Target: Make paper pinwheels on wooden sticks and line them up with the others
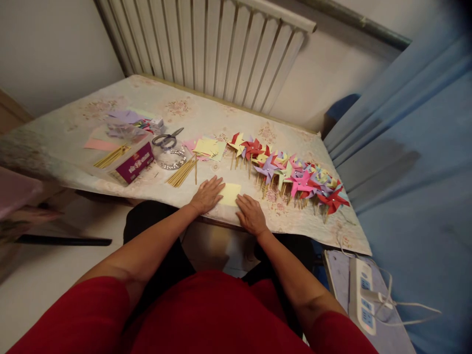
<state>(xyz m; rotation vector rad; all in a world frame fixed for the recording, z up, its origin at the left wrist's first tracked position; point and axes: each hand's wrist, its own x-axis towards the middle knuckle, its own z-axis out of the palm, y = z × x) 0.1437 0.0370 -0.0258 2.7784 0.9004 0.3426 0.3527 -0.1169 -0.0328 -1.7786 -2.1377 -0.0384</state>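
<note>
A square of pale yellow paper (230,194) lies flat near the table's front edge. My left hand (207,195) rests on its left side with the fingers stretched out. At its right edge lies my right hand (251,214), fingers extended and touching the paper. Just beyond my left hand are a bundle of thin wooden sticks (181,173) and a stack of cut paper squares (206,148), yellow on top. To the right, many finished paper pinwheels (287,172) on sticks lie in a long cluster.
A clear plastic box (134,162) with a purple label stands at the left, sticks inside. Beside it are scissors (167,139) and a round dish of small shiny pieces (171,160). A power strip (362,295) with cables sits at lower right, near a blue curtain (416,147).
</note>
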